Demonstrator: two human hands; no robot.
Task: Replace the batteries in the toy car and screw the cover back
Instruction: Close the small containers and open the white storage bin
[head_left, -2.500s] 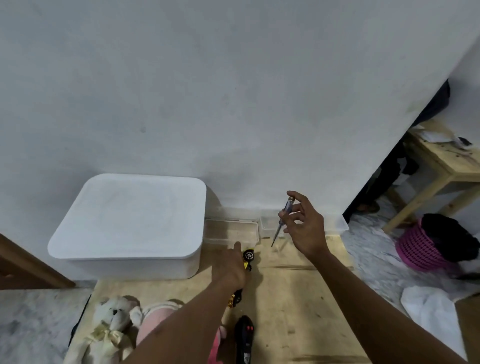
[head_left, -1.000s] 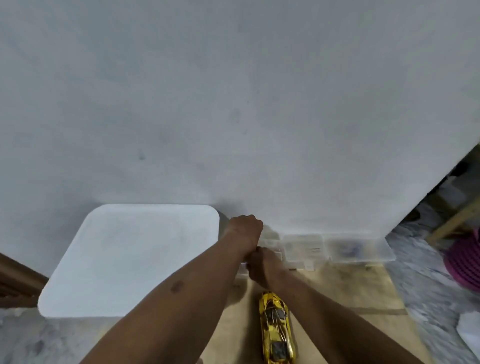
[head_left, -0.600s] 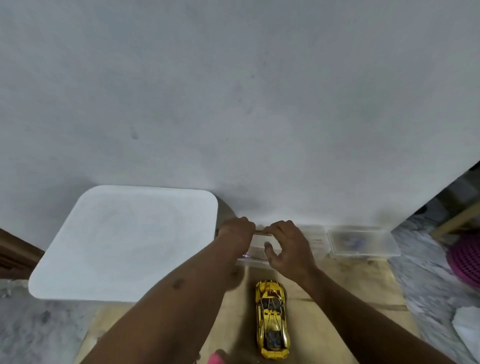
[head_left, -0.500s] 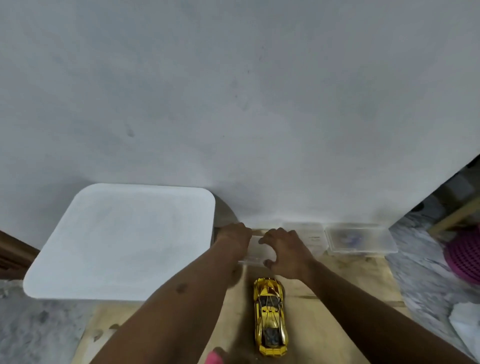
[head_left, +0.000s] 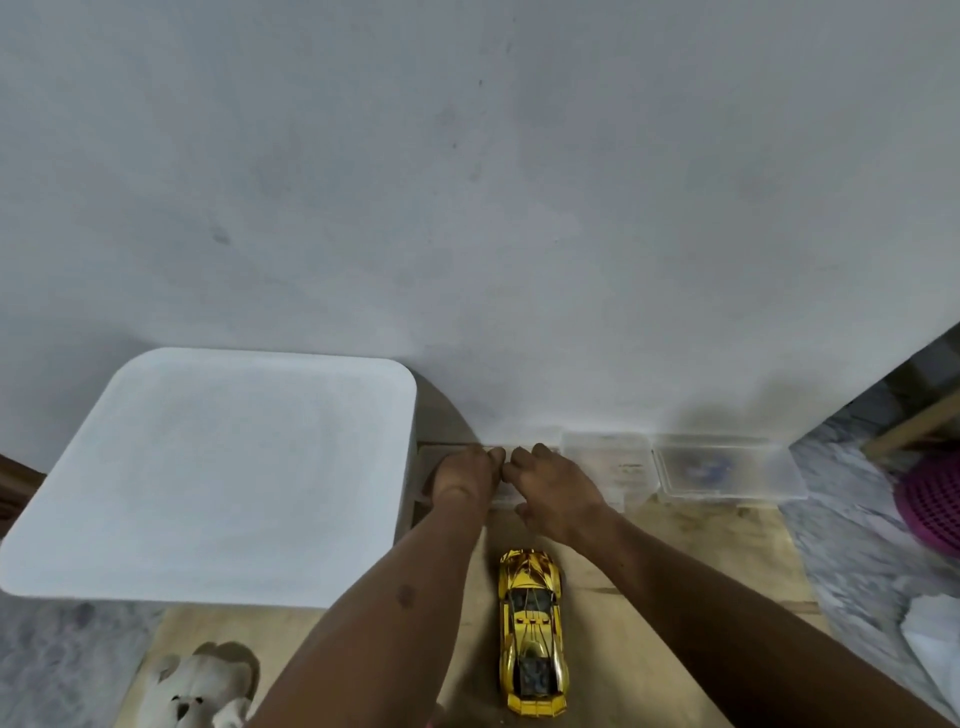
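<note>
A gold toy car (head_left: 532, 629) stands on its wheels on the wooden board (head_left: 675, 545), nose toward the wall. Just beyond it, my left hand (head_left: 462, 475) and my right hand (head_left: 556, 486) meet over a small clear box (head_left: 503, 500) set against the wall. Both hands curl over the box, fingertips at its far edge, and they hide most of it. No screwdriver, batteries or cover show in the head view.
A large white lidded bin (head_left: 218, 467) stands left of my hands. Two more clear boxes (head_left: 608, 467) (head_left: 727, 467) line the wall to the right. A plush toy (head_left: 192, 691) lies at bottom left. A pink basket (head_left: 935, 499) sits at the right edge.
The screwdriver my right hand held 2.5 s ago is gone from view. Both hands moved to the clear box at the wall; my right hand's spread fingers have since closed down onto it.
</note>
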